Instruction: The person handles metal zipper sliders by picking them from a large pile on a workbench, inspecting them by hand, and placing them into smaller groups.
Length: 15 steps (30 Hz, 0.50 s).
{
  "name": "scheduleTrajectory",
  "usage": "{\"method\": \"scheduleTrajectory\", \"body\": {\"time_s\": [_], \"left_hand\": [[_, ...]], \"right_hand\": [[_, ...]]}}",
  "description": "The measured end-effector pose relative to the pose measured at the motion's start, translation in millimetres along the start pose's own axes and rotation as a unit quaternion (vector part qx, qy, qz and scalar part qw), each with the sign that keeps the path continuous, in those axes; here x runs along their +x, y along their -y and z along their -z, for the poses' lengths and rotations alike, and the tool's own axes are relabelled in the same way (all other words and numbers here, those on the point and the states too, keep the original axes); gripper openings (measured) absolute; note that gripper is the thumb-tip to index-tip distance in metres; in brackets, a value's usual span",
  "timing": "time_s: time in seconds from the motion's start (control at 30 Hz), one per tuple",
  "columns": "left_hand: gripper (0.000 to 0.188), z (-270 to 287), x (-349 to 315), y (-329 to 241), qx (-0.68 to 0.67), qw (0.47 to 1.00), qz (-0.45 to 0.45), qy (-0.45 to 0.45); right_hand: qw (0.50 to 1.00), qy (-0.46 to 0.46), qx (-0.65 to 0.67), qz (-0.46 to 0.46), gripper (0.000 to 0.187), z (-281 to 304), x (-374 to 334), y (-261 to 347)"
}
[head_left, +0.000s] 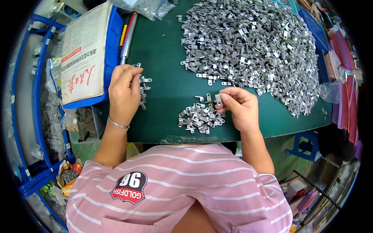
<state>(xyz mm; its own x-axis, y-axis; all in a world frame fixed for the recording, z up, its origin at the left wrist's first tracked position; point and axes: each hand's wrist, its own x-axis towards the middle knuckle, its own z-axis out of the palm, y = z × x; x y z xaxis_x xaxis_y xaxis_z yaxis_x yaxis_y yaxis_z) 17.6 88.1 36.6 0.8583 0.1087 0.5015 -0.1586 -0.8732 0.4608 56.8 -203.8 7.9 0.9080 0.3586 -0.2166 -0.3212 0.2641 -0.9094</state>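
Note:
My right hand [241, 108] pinches a small bent metal bracket [218, 99] between thumb and forefinger; a round hole shows in it. Just left of that hand, near the table's front edge, lies a small heap of similar brackets [200, 118]. At the left, my left hand [126, 88] is closed, its fingers curled down beside a loose group of brackets [146, 88]. Whatever its fingertips hold is hidden. A large pile of the same silvery brackets [252, 46] spreads over the far right of the green table [163, 50].
A folded newspaper [83, 58] rests on a blue bin [113, 42] at the left, with pens [123, 35] beside it. Clear plastic bags [149, 7] lie at the far edge. A blue basket [312, 27] and another person's hand [314, 11] are far right. A blue stool [304, 146] stands below.

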Motion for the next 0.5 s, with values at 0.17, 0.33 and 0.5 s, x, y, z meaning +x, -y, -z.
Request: {"method": "scheduleTrajectory", "body": {"time_s": [0.17, 0.33, 0.5], "left_hand": [[0.015, -19, -5, -57, -0.311, 0.92, 0.16, 0.175], [0.017, -41, -13, -79, -0.377, 0.888, 0.072, 0.252], [0.011, -43, -15, -71, -0.312, 0.918, -0.04, 0.241]], "right_hand": [[0.994, 0.021, 0.093, -0.048, 0.012, -4, -5, 5], [0.991, 0.036, -0.1, 0.081, 0.005, -24, -22, 1], [0.832, -0.026, -0.481, 0.276, 0.013, -13, 6, 6]]}}
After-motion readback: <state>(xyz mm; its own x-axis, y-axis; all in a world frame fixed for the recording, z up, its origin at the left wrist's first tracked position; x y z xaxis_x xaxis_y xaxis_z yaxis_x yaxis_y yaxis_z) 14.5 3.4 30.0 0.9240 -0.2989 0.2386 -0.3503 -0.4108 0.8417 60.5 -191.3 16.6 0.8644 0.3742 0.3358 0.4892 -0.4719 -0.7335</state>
